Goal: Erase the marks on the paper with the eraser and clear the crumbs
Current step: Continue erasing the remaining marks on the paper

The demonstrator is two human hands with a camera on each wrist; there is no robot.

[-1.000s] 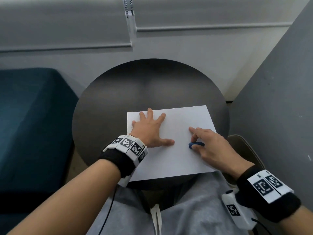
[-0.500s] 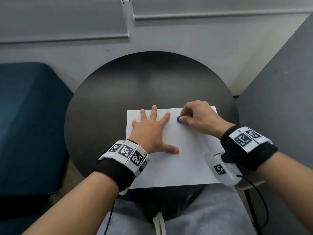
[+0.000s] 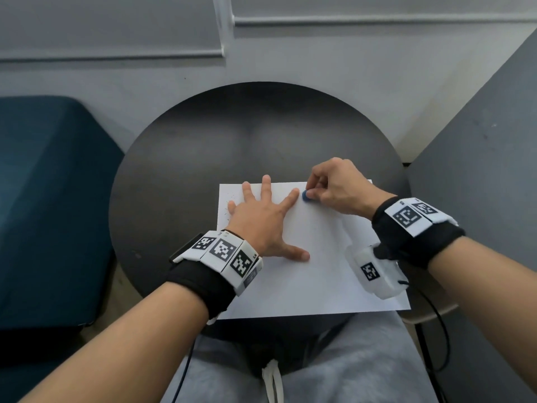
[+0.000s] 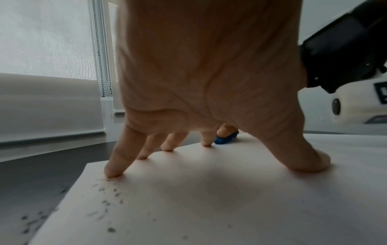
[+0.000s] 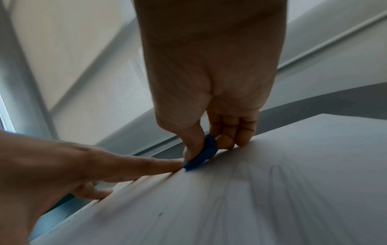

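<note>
1. Eraser (image 3: 305, 196): blue, pinched between thumb and fingers of right hand (image 3: 338, 186), touching the paper (image 3: 319, 274) near its far edge.
2. Left hand (image 3: 261, 222): fingers spread flat, pressing the paper; index fingertip beside the eraser.
3. Crumbs (image 4: 106, 199): scattered along the paper's left edge.
4. Paper lies on the round table (image 3: 180, 158).

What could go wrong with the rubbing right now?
The blue eraser, pinched in the right hand, rubs right beside the left hand index fingertip, so it might bump that finger. It also works near the paper far edge, which could crease. The dark crumbs by the little finger may smear if that hand slides.
</note>
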